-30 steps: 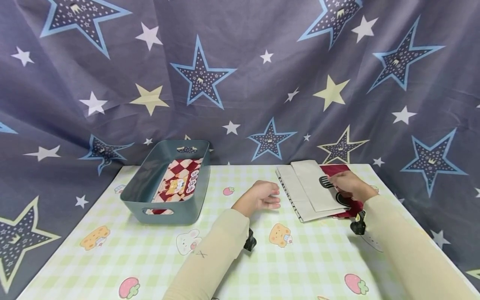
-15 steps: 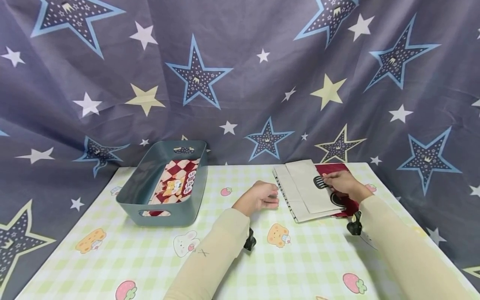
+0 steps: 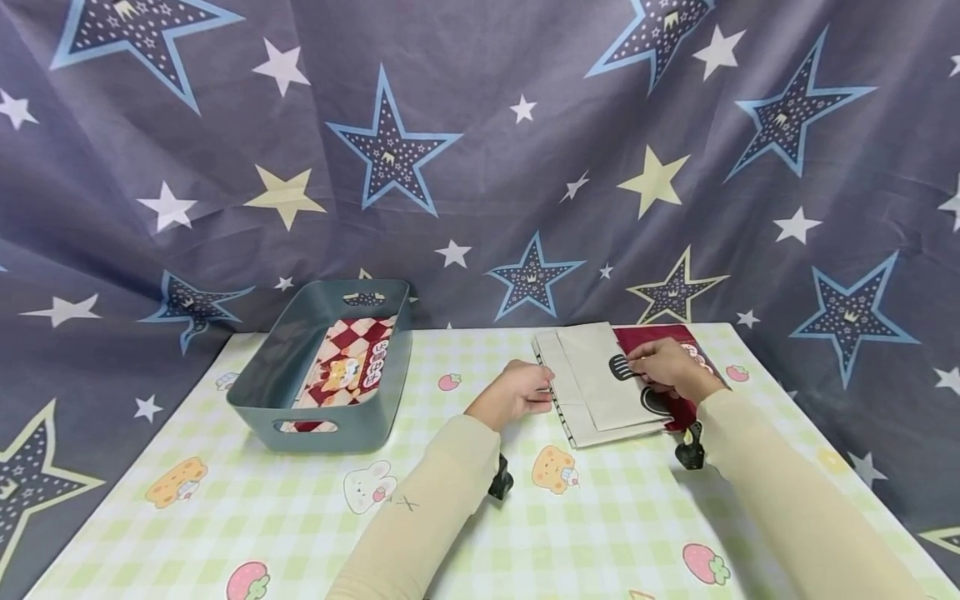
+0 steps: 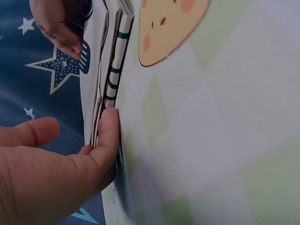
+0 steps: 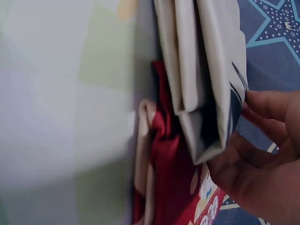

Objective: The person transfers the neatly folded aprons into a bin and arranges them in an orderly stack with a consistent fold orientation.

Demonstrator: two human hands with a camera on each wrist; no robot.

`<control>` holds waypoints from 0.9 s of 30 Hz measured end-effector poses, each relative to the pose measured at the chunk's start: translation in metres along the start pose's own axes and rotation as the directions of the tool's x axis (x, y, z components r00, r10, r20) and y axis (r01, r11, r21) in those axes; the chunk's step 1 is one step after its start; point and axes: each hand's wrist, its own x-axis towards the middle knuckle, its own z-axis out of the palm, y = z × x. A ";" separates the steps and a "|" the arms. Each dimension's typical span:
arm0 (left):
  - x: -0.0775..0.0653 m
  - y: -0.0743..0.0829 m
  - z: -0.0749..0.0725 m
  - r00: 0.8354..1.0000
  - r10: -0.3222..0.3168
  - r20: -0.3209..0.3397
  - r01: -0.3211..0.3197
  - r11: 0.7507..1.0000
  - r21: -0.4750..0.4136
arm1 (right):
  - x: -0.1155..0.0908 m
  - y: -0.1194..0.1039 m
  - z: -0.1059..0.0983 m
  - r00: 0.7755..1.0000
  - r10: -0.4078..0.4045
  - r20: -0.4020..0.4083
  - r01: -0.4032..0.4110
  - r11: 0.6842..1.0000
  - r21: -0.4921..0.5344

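A folded cream cloth point(image 3: 585, 375) with black kitchen-utensil prints lies partly over a folded red cloth point(image 3: 678, 411) at the right rear of the table. My right hand point(image 3: 667, 367) pinches the cream cloth's right edge beside a spatula print. In the right wrist view, the folded layers of the cream cloth point(image 5: 218, 61) stand raised over the red cloth point(image 5: 171, 173). My left hand point(image 3: 516, 392) is at the opposite, striped edge. Seen from the left wrist, its fingers point(image 4: 109, 133) touch that edge low down, and the thumb stands apart.
A grey-blue plastic tub point(image 3: 315, 417) stands at the left rear, with a red-and-cream checked cloth point(image 3: 352, 354) lying inside. The table wears a green checked cover point(image 3: 450, 533) with cartoon prints. Behind it hangs a dark starry curtain point(image 3: 465, 92).
My right hand has drawn the cream cloth leftward, uncovering more of the red cloth. The striped edge now meets my left hand's fingers, which were apart from it before.
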 end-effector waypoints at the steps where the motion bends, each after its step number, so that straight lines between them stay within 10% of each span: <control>1: -0.001 0.000 0.000 1.000 -0.002 -0.005 0.002 1.000 -0.007 | 0.000 -0.001 0.001 1.000 0.010 -0.003 -0.009 1.000 0.021; 27: -0.001 0.005 -0.019 0.992 0.004 -0.125 -0.004 1.000 0.005 | 0.003 -0.015 0.025 0.985 0.128 0.113 -0.148 0.971 0.186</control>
